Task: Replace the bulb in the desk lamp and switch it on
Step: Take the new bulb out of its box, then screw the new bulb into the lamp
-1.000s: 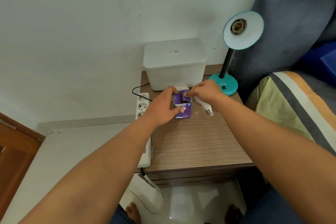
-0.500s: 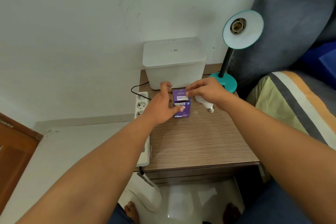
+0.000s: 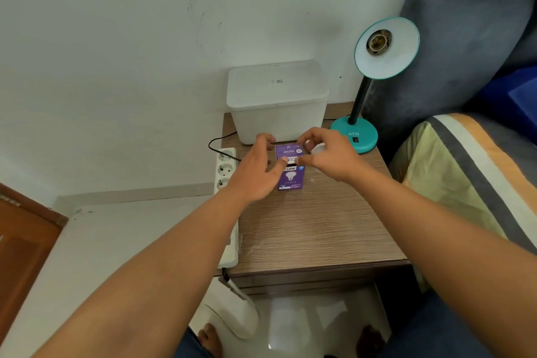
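A purple bulb box [image 3: 291, 177] stands upright on the wooden bedside table [image 3: 319, 227]. My left hand [image 3: 254, 173] grips its left side, thumb across the front. My right hand [image 3: 329, 155] pinches the flap at the box's top between thumb and fingers. A white bulb [image 3: 318, 148] peeks out behind my right fingers, mostly hidden. I cannot tell whether it lies on the table or rests in my palm. The teal desk lamp [image 3: 355, 134] stands at the table's back right. Its shade is tipped towards me, showing an empty socket [image 3: 378, 42]. A black switch [image 3: 355, 140] sits on the lamp's base.
A white lidded bin [image 3: 277, 102] stands at the back of the table, just behind my hands. A white power strip [image 3: 226, 171] with a black cable runs along the table's left edge. A striped pillow [image 3: 470, 171] lies to the right. Wall is close behind.
My right hand has risen from the table to the top of the box and now covers most of the bulb. My left hand has stayed on the box.
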